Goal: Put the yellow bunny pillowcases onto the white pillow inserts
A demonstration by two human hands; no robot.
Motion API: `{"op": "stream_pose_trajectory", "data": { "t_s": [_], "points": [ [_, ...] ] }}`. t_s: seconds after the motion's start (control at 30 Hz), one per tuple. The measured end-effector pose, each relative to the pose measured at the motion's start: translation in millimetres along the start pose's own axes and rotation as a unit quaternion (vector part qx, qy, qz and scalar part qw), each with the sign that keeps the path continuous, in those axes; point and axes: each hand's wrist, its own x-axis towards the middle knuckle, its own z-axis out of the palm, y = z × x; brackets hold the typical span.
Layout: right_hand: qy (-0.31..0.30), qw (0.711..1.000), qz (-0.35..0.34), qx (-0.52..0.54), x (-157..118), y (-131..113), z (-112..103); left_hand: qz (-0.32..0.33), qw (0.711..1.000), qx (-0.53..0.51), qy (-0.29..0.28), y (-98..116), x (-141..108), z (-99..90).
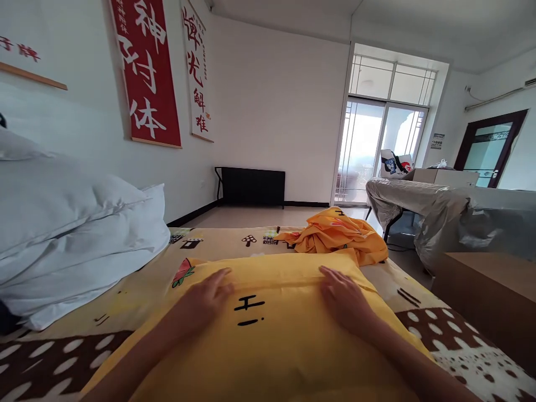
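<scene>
At six o'clock in the view, nearest the person, a plump yellow fabric pillow (pixel 288 340) printed with a black "Hi" and a red, green-edged fruit slice lies on a cream-and-brown patterned bed cover (pixel 427 318). At the pillow's ten o'clock, the left hand (pixel 211 296) is spread open, fingers extended over the fabric, slightly blurred; at its two o'clock, the right hand (pixel 341 296) lies likewise, palm down and uncurled. Neither grips anything; how hard they press cannot be told.

From the pillow, a crumpled orange-yellow printed cloth (pixel 341 237) sits at one o'clock, close to its far edge. Stacked white pillows (pixel 84 229) stand at ten o'clock, apart from it. Beyond the bed, a brown cardboard box (pixel 489 301) is at three o'clock, a table under clear plastic sheeting (pixel 444 201) at two, and a flat black rectangular panel (pixel 255 187) at twelve, by the white wall (pixel 276 100).
</scene>
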Motion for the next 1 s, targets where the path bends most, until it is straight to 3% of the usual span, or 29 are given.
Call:
{"op": "stream_pose_trajectory", "data": {
  "t_s": [0.03,0.1,0.2,0.33,0.43,0.53,0.77,1.0],
  "points": [
    [-0.018,0.998,-0.054,0.005,13,-26,6,0.052,0.997,0.021,-0.053,26,6,5.8],
    [-0.038,0.995,-0.094,-0.013,41,-65,20,0.121,0.987,0.063,-0.085,65,20,17.0],
    [-0.063,0.995,-0.067,-0.046,75,-85,44,0.150,0.983,0.076,-0.077,87,41,31.2],
    [-0.055,0.997,-0.057,-0.026,82,-71,80,0.161,0.982,0.082,-0.055,69,54,60.1],
    [-0.035,0.997,-0.065,-0.008,67,-62,103,0.174,0.981,0.091,0.004,52,49,88.6],
    [-0.024,0.998,-0.063,0.005,57,-60,112,0.186,0.977,0.082,0.060,44,41,106.2],
    [-0.017,0.996,-0.086,0.028,58,-44,96,0.183,0.979,0.056,0.067,41,38,102.7],
    [-0.027,0.991,-0.122,0.042,46,4,70,0.182,0.982,0.032,0.040,33,32,97.1]
  ]
}}
